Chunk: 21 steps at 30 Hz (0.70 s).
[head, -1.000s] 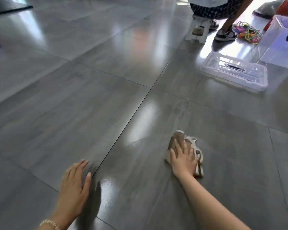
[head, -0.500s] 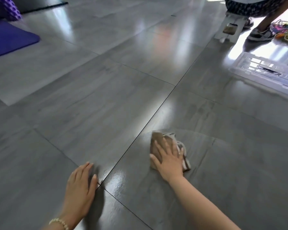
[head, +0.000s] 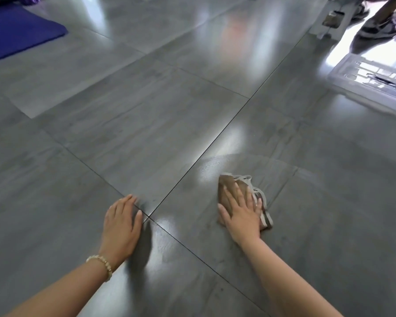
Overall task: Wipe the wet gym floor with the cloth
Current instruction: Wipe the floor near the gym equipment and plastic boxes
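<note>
Two bare hands rest on a glossy grey tiled gym floor (head: 146,133), seen from a head camera looking down. The right hand (head: 240,213) lies flat on a bunched brown and white cloth (head: 226,186), fingers straight and spread; its grip is released, pressing the cloth down, not clutching it. The cloth sits directly under that palm, on the tile to the right of a dark grout line. Its long axis runs away from the person, with the far end leaning slightly left, roughly in line with the fingers. The left hand (head: 121,225), with a bead bracelet (head: 101,264) at the wrist, is also flat and released. It is braced on the floor beside the crossing of the grout lines, well apart from the cloth and holding nothing.

A faint curved damp streak (head: 284,163) arcs just beyond and to the right of the cloth, so the right hand looks best placed to sweep that way.

Nothing lies between cloth and streak. Farther off are a clear plastic tray (head: 370,81) at the right, another person's shoe (head: 380,28) beside a small white stool (head: 332,19), and a blue mat (head: 16,33) far left.
</note>
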Tool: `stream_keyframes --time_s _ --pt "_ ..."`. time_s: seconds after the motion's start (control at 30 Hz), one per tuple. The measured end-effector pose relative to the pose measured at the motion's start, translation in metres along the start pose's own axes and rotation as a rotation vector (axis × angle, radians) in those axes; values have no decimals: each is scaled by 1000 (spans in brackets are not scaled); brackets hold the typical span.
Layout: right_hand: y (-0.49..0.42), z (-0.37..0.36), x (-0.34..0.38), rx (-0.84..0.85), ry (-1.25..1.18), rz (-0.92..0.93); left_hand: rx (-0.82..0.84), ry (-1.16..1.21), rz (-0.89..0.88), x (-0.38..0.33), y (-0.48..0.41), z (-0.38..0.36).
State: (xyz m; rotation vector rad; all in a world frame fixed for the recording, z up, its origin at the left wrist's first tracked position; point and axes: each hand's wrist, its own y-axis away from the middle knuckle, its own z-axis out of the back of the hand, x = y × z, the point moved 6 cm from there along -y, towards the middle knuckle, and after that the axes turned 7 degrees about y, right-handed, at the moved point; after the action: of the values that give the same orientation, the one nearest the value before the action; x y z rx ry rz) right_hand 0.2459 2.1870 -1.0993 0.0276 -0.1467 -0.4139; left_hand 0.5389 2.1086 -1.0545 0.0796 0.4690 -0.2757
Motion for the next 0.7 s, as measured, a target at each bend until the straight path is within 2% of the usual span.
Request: stream_keyframes --time_s 0.07,0.1,0.23,0.3,0.4,0.53,0.63,0.7 --pt "9 -2 -5 54 -46 -106 28 8 -15 -7 7 -9" --pt "22 -1 6 53 -54 -103 45 12 -30 -14 10 -14" --pt "90 -9 46 30 10 214 104 43 -122 -50 16 -33" --pt "105 -11 10 22 32 221 118 56 -167 -73 14 -40" --pt "123 1 -87 21 32 -80 141 64 -238 -107 15 -54" --pt "178 21 -217 104 -12 -671 232 99 -316 -155 23 -83" --pt "195 30 -244 120 -101 -1025 287 117 -385 -190 34 -105" --pt "178 30 -218 127 -166 -1060 319 126 -411 -205 40 -115"
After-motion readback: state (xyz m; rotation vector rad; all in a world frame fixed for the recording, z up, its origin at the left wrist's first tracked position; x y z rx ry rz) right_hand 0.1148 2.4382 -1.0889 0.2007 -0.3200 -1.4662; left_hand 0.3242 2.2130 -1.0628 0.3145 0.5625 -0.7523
